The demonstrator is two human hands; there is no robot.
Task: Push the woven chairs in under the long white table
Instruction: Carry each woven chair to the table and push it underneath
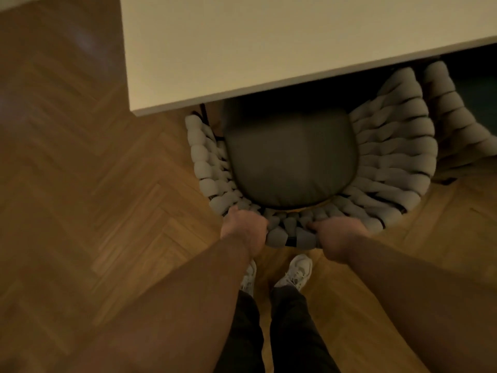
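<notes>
The woven chair (390, 157) stood half under the white bench's (269, 49) near edge, and the left hand (243, 227) and right hand (336, 238) had fingers curled round its near back rim, soft rope over a stiff frame, likely light enough to slide.

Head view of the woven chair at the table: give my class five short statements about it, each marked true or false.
1. The left hand and the right hand both grip the back rim of the woven chair. True.
2. The seat cushion lies wholly clear of the white table. False: its front end runs under the table's edge.
3. A second woven chair stands to the right. True.
4. The floor is carpeted. False: it is herringbone wood.
5. The person is barefoot. False: light shoes show.
</notes>
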